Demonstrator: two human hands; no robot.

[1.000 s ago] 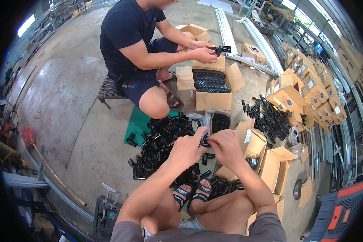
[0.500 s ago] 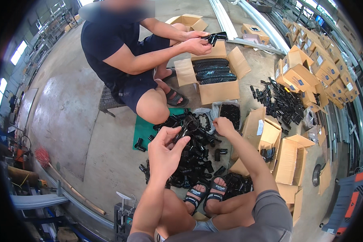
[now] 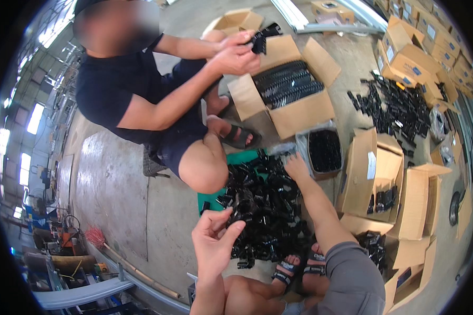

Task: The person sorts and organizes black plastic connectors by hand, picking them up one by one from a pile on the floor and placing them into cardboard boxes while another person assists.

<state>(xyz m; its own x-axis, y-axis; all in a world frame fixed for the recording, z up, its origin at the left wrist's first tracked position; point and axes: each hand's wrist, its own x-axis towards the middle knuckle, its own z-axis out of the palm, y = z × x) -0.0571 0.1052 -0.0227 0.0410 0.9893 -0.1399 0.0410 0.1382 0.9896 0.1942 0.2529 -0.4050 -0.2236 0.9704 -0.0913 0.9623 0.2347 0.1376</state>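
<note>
My left hand [image 3: 215,239] pinches a glossy black plastic fitting [image 3: 243,206] between thumb and fingers, above a heap of similar black fittings [image 3: 268,226] on the floor. The heap partly covers a green mat [image 3: 206,201]. Farther off to the right, my right hand [image 3: 298,168] is at a clear plastic bag [image 3: 283,149] beside the heap, with its fingers curled together. Whatever those fingertips hold is hidden. Right of that hand stands a bag-lined box [image 3: 300,144] of small black parts.
Opposite sits a person [image 3: 115,100] with both hands on a black fitting [image 3: 264,38]. An open carton [image 3: 305,116] holds rows of black pieces. Open cartons [image 3: 360,173] stand at my right, near another black pile [image 3: 394,107]. A bamboo pole [image 3: 142,270] lies at left.
The view has swung, so the scene sits farther right. My right hand has moved closer to the clear bag. My left hand still holds the fitting; the other person still handles a fitting.
</note>
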